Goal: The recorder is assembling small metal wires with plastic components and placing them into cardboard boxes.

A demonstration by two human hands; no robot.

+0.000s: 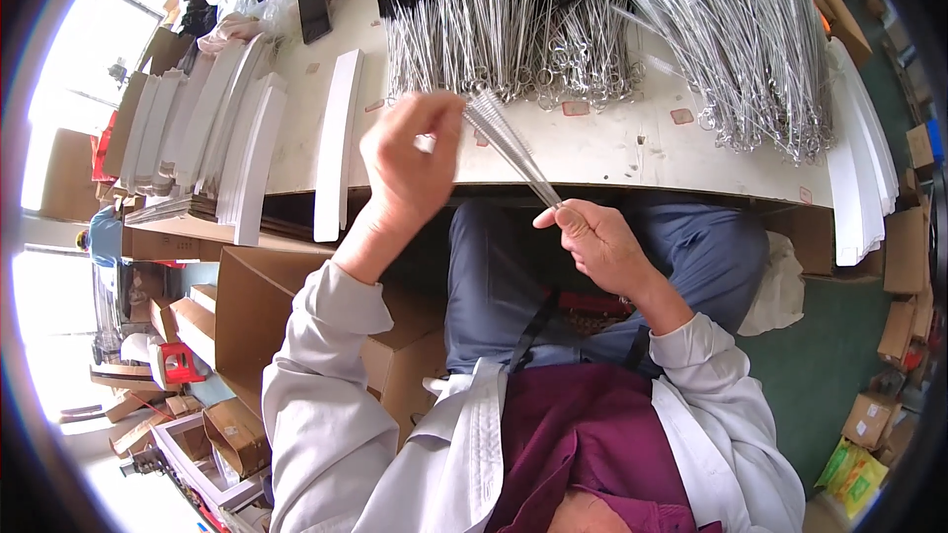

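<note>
Several thin wire brushes (509,143) with pale bristles slant up and to the left from my right hand (600,240). That hand is closed around their wire ends, just off the table's front edge. My left hand (413,153) is raised beside the bristled tips with its fingers curled into a pinch. Whether it grips a brush tip is hidden. Behind it on the table lies a dense row of black-tipped wire brushes (474,35), their ring ends facing me. A large heap of white-bristled wire brushes (746,39) lies at the right.
One narrow white box (338,143) lies across the table's edge (632,178), left of my hands. Stacked white boxes (212,123) fill the left end, and more white boxes (857,158) stand at the right. A black phone (314,11) lies at the back. Cardboard boxes (259,321) crowd the lower left.
</note>
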